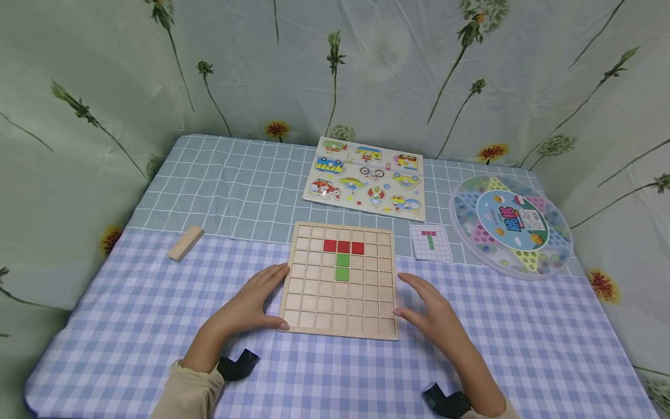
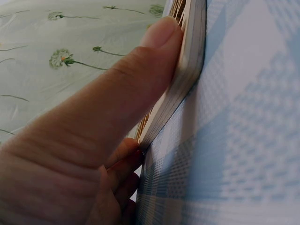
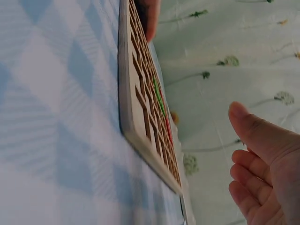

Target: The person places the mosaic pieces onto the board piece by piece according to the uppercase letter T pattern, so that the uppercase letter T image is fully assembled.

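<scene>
A square wooden grid board (image 1: 317, 304) lies flat on the checked cloth between the hands. Near its far side, three red tiles (image 1: 344, 247) form a row, and two green tiles (image 1: 342, 273) run down from the middle one, making a T. At the board's left edge is my left hand (image 1: 251, 299), fingertips touching the side and the thumb (image 2: 161, 35) resting at the near-left corner. My right hand (image 1: 433, 305) hovers just off the right edge; the right wrist view shows it apart from the board, fingers loosely bent, holding nothing.
A pattern card (image 1: 444, 250) with the same T lies right of the board. Behind stands a vehicle peg puzzle (image 1: 361, 201); a round Chinese checkers set (image 1: 513, 227) is at the right. Far left lies a small wooden block (image 1: 185, 243). A floral curtain (image 1: 387, 70) hangs behind the table.
</scene>
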The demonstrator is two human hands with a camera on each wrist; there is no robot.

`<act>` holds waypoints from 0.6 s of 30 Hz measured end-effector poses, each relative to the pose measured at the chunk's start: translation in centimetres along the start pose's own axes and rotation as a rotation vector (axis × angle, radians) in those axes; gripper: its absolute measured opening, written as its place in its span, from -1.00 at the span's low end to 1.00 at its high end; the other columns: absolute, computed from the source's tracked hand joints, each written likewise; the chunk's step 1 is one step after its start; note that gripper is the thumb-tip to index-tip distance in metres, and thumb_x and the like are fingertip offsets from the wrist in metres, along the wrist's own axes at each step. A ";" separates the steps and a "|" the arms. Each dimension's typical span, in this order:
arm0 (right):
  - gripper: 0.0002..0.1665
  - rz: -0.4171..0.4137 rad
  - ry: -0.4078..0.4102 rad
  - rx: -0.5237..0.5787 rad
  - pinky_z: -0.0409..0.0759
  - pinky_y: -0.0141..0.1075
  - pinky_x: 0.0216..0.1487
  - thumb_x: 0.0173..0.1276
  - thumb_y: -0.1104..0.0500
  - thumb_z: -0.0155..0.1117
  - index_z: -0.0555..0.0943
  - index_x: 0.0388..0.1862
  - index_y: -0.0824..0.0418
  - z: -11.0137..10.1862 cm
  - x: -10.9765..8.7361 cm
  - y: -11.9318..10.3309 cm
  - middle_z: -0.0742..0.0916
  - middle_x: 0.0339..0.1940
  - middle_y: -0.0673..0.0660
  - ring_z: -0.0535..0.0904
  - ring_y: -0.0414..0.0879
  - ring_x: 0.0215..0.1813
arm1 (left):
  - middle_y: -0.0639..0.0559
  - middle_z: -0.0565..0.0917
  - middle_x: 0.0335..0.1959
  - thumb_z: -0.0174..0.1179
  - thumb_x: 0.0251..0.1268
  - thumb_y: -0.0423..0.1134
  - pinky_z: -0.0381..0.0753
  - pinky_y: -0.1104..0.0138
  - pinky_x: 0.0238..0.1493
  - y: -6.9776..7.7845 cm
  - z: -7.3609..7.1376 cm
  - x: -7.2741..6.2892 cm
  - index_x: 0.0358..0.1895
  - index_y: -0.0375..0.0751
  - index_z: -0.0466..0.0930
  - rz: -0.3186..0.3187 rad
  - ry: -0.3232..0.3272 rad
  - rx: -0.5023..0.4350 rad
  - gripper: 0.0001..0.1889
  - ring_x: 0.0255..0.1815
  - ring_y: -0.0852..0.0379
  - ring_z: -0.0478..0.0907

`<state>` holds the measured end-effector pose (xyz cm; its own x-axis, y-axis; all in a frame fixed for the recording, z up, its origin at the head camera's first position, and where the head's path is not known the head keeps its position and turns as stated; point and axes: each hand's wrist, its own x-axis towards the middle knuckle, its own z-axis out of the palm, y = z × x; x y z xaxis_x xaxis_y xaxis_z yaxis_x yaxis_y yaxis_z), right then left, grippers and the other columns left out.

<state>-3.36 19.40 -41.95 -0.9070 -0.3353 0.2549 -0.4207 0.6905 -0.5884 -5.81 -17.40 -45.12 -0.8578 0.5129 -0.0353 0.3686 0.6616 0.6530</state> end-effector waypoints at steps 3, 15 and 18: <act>-0.15 0.045 0.038 -0.022 0.35 -0.20 0.10 -0.12 0.19 0.48 0.38 0.22 0.20 -0.5 -1.5 0.5 0.49 0.16 0.14 0.36 0.03 0.18 | -0.15 0.07 0.37 0.37 -0.34 0.23 -0.04 -0.01 0.26 0.0 -0.1 0.0 0.39 -0.26 -0.01 -0.005 -0.008 -0.002 0.17 0.36 -0.10 -0.06; -0.09 0.094 0.174 -0.046 0.08 -0.69 0.11 -0.33 0.37 0.53 0.40 0.14 0.38 -0.9 -5.0 2.7 0.53 0.06 0.23 0.37 -0.06 0.13 | -0.13 0.06 0.38 0.37 -0.33 0.24 -0.04 0.00 0.27 0.1 -0.1 0.0 0.39 -0.24 -0.02 -0.015 -0.020 -0.008 0.17 0.36 -0.10 -0.07; -0.09 0.138 0.156 -0.046 0.06 -0.69 0.12 -0.30 0.35 0.52 0.38 0.16 0.37 -0.9 -5.5 2.9 0.52 0.08 0.22 0.34 -0.10 0.15 | -0.14 0.06 0.37 0.37 -0.33 0.24 -0.05 0.00 0.27 0.1 -0.1 0.1 0.39 -0.24 -0.02 -0.014 -0.019 -0.010 0.17 0.36 -0.10 -0.07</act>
<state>0.36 23.83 -44.35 -0.9467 -0.1348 0.2926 -0.2899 0.7529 -0.5909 -5.88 -17.41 -45.00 -0.8557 0.5142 -0.0588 0.3530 0.6629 0.6602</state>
